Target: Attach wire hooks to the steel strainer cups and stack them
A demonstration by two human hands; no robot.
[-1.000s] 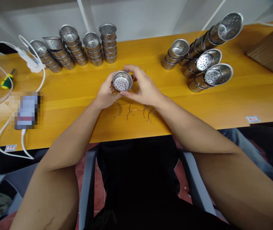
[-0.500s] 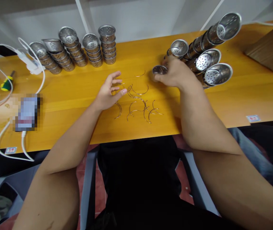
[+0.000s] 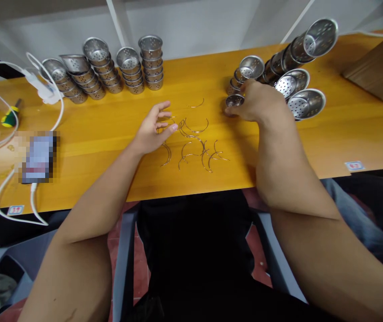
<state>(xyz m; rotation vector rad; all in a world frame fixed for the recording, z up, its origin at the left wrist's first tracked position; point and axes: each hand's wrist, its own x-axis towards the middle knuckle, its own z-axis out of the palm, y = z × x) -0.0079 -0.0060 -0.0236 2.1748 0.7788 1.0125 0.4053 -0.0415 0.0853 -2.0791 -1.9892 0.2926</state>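
My right hand (image 3: 257, 102) is closed round a small perforated metal cup (image 3: 234, 101), which is at or just above the table, mouth up. Right behind that cup stands a short stack of like cups (image 3: 251, 67). Taller leaning stacks of cups (image 3: 321, 39) are to the right, partly hidden by the hand. My left hand (image 3: 154, 127) rests on the table with its fingers apart and holds nothing. Beside and partly under its fingers lie several thin curved wires (image 3: 194, 131), scattered over the middle of the table.
Several stacks of perforated cups (image 3: 127, 69) line the back left. On the left are a phone (image 3: 39, 156) on a white cable, a white plug (image 3: 47, 91) and a green-yellow screwdriver (image 3: 10, 117). A cardboard box (image 3: 377, 71) stands at far right on the wooden table (image 3: 178, 185).
My right hand has moved a little to the right with the cup, nearer to the stacks. The left hand and the wires have stayed where they were.
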